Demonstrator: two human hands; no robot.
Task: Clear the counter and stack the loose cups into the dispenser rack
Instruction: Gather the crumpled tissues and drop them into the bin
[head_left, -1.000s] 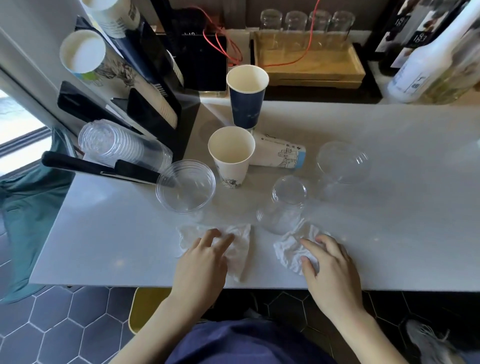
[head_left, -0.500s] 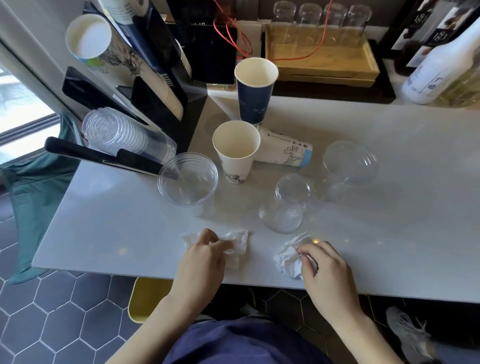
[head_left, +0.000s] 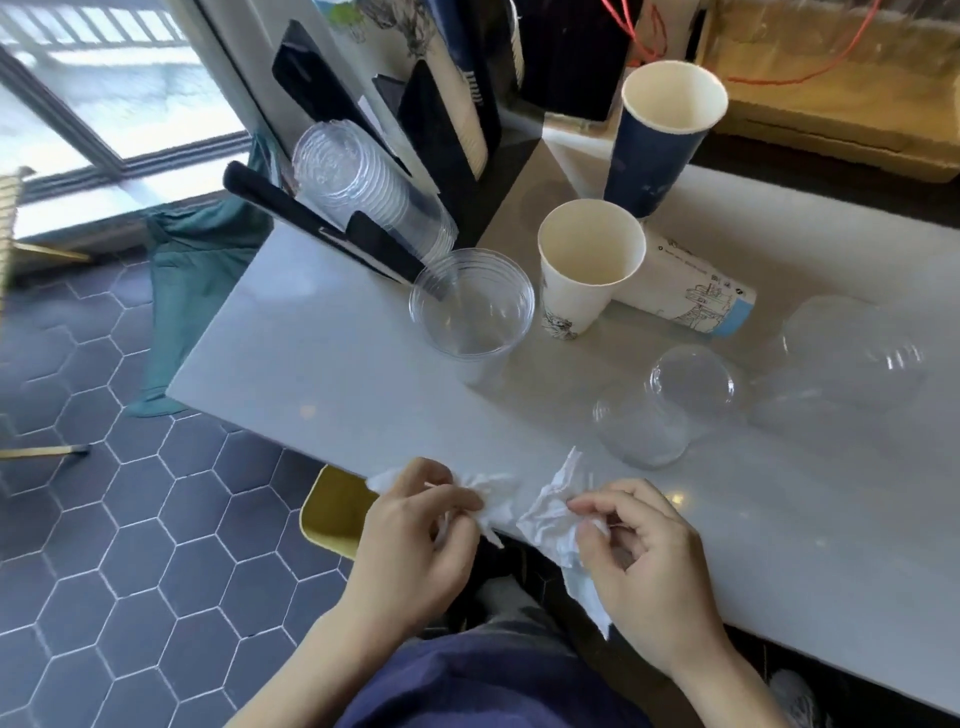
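My left hand (head_left: 415, 540) grips a crumpled white napkin (head_left: 493, 493) at the counter's near edge. My right hand (head_left: 644, 571) grips a second crumpled napkin (head_left: 550, 525), lifted off the white counter (head_left: 322, 364). On the counter stand a clear plastic cup (head_left: 472, 312), a white paper cup (head_left: 587, 265) and a dark blue paper cup (head_left: 665, 135). A printed paper cup (head_left: 691, 286) lies on its side. Two more clear cups lie tipped over, one in the middle (head_left: 670, 405) and one at the right (head_left: 852, 353). The black dispenser rack (head_left: 447, 130) holds a stack of clear cups (head_left: 363, 187).
A wooden tray (head_left: 831, 104) and red wires sit at the back. A yellow bin (head_left: 332, 509) stands on the hexagon-tiled floor under the counter's edge. A green cloth (head_left: 202, 270) hangs beside the counter's left end.
Both hands have closed on the napkins and pulled them up off the counter towards me. The camera has swung left and closer.
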